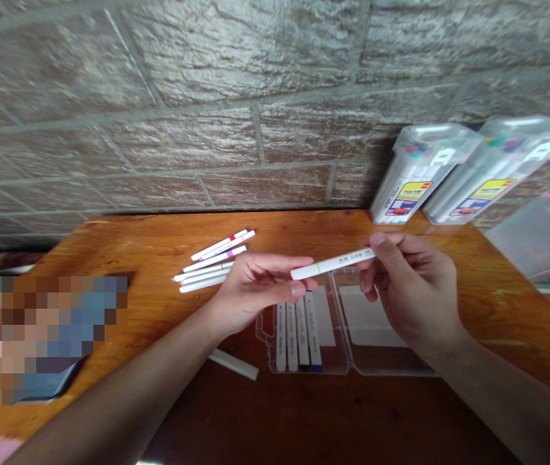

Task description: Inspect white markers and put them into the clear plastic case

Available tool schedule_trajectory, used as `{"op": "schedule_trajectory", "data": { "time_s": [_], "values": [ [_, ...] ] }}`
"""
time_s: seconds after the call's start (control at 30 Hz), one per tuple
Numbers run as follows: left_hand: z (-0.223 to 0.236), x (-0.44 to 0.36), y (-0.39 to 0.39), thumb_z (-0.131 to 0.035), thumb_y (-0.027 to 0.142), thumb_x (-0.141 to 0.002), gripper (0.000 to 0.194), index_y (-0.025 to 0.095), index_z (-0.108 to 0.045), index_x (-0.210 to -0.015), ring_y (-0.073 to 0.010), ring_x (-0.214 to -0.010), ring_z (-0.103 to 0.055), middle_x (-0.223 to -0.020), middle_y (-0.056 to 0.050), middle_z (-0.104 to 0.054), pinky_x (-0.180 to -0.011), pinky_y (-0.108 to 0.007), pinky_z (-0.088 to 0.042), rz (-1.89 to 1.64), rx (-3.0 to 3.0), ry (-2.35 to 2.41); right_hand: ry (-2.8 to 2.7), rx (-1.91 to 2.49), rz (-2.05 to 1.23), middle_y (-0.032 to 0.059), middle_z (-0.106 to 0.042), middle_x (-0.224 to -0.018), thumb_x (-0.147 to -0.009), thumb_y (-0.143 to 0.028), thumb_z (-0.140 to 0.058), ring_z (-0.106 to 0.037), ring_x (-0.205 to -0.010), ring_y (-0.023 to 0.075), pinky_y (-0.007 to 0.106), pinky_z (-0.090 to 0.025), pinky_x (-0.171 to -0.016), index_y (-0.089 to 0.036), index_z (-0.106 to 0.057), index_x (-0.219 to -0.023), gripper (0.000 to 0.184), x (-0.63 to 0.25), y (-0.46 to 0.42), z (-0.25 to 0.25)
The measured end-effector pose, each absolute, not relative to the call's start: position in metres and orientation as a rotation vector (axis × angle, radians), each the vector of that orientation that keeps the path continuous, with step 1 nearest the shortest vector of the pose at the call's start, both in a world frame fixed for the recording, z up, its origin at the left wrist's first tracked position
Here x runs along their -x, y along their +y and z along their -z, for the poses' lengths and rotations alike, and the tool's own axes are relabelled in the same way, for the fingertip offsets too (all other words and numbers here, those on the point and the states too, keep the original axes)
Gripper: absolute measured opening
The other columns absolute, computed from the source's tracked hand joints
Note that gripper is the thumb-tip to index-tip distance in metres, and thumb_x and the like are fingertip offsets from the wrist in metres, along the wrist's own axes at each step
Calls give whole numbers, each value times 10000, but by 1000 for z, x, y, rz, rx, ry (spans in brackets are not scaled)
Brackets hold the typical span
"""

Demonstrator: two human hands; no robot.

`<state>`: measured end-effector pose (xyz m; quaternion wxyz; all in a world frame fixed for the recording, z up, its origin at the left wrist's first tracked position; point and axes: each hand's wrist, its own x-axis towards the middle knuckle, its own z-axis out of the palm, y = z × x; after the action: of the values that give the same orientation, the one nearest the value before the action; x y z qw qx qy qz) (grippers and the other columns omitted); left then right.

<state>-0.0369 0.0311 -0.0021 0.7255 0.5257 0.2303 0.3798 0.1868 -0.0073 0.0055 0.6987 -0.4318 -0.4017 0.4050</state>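
Note:
A white marker with a thin green band is held between my two hands, above the table. My left hand pinches its left end between thumb and fingers. At the other end, my right hand grips it with thumb and forefinger. Beneath them lies an open clear plastic case, with several white markers side by side in its left half. Left of my left hand is a loose group of white markers. Another single marker lies on the table, partly hidden by my left forearm.
Two clear boxes of markers stand upright at the back right, against the brick wall. A dark flat object, mostly blurred out, lies on the left of the wooden table.

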Motion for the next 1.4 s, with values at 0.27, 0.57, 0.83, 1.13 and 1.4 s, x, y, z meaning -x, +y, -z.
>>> {"op": "schedule_trajectory", "data": {
  "time_s": [0.27,0.57,0.83,1.13,1.4],
  "values": [
    [-4,34,29,-894,274,-851,226,252,-871,-1074,-101,-717,-766,-912,-76,-864,-683,-159,-581,-874,-1132,522,-905,957,-884,-8,-705,-607,-855,-418,-886,-578,-381,89,183,-446,-315,-168,-745,-767,299,-187,-8,-5],
    [-6,30,28,-903,334,-827,227,183,-885,-995,-163,-692,-770,-837,-120,-850,-634,-229,-561,-910,-1032,568,-926,976,-863,-12,-698,-604,-887,-407,-857,-580,-389,90,186,-451,-321,-179,-739,-770,282,-186,-10,-6],
    [-6,31,28,-899,322,-837,219,202,-883,-1020,-131,-671,-746,-854,-108,-855,-651,-210,-566,-899,-1065,566,-924,984,-850,-14,-697,-599,-858,-425,-877,-572,-379,89,188,-445,-318,-184,-737,-771,292,-185,-9,-7],
    [-3,35,29,-914,231,-819,266,252,-869,-1080,-128,-721,-773,-920,-95,-862,-669,-193,-585,-876,-1172,538,-948,979,-858,-16,-679,-596,-894,-420,-846,-566,-383,87,185,-441,-330,-186,-710,-770,297,-186,-9,-6],
    [-3,33,30,-915,283,-812,230,225,-880,-1032,-133,-690,-748,-877,-100,-858,-656,-213,-581,-925,-1104,608,-922,994,-838,-17,-696,-603,-859,-435,-872,-574,-374,92,191,-446,-316,-186,-728,-790,296,-185,-9,-7]
  ]
}}
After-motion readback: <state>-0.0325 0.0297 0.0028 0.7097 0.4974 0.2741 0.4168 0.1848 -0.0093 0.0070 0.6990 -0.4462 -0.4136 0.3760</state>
